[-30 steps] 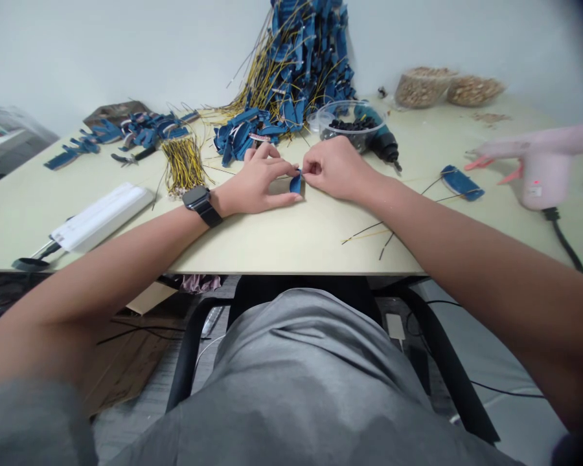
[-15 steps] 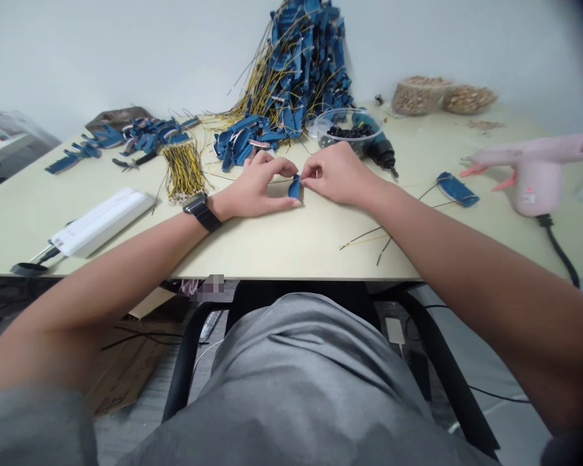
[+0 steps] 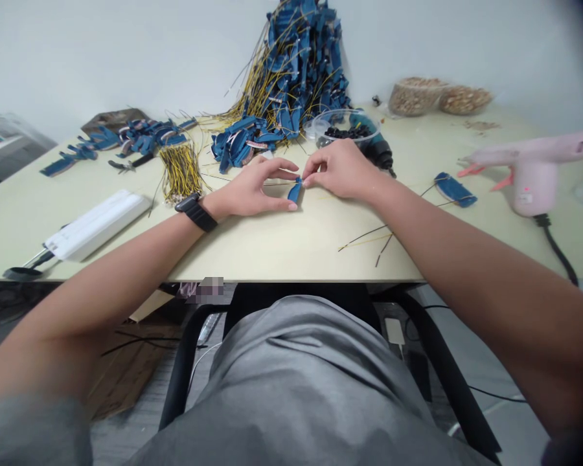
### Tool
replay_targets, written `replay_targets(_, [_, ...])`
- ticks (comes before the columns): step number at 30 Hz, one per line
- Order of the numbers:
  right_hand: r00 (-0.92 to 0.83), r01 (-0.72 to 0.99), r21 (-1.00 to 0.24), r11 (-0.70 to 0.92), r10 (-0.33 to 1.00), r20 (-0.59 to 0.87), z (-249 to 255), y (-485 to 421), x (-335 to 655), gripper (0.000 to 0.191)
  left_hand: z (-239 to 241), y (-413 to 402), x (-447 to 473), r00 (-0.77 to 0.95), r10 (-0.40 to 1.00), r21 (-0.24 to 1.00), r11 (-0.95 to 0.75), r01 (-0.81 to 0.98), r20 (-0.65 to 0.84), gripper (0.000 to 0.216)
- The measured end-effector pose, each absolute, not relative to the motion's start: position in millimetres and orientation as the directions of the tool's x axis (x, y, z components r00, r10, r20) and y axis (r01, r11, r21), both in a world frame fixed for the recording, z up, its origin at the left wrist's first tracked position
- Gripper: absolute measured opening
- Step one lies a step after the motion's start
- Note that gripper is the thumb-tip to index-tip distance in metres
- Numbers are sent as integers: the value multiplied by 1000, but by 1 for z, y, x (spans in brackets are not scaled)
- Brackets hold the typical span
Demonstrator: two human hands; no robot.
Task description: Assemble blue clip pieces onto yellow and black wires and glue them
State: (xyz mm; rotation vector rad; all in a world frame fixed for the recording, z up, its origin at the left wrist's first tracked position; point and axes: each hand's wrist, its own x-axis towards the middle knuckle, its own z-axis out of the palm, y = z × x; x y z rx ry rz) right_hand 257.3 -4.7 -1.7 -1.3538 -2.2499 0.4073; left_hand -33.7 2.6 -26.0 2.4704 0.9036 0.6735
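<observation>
Between the thumb and fingertips of my left hand (image 3: 252, 186), a small curved blue plastic piece (image 3: 295, 192) is held on edge just above the table. A thin dark wire (image 3: 276, 185) runs through that grip to the piece's upper end. My right hand (image 3: 342, 169) is closed in a pinch against the same end; what lies between its fingertips is too small to make out. Under my right forearm lie loose black and yellow wires (image 3: 364, 238). They seem to lead toward another blue piece (image 3: 455, 189) on the right.
A tall heap of wired blue pieces (image 3: 304, 71) stands at the back. A bundle of yellow-black wires (image 3: 179, 171), cutters (image 3: 131, 163) and a white box (image 3: 100, 223) are left. A tub of black parts (image 3: 347, 133), a drill (image 3: 381, 154) and a pink glue gun (image 3: 534, 171) are right.
The blue piece has tilted slightly in my left hand. My right fingers have shifted a little at its upper end, and the view has moved slightly.
</observation>
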Motion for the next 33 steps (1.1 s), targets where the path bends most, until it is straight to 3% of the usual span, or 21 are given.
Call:
replay_targets(6, [-404,752,-461,470,882,242,0,-8,256,9,-33,7,-34,670,679,594,-683,426,300,114])
replay_targets(17, [-403,766,-444,465,885,233,-1,-7,254,13,-25,0,-28,655,685,594,-683,425,320,104])
replay_targets(33, [-364,784,-439,439,898,246,2,0,263,14,-29,7,-36,680,671,567,-696,440,296,107])
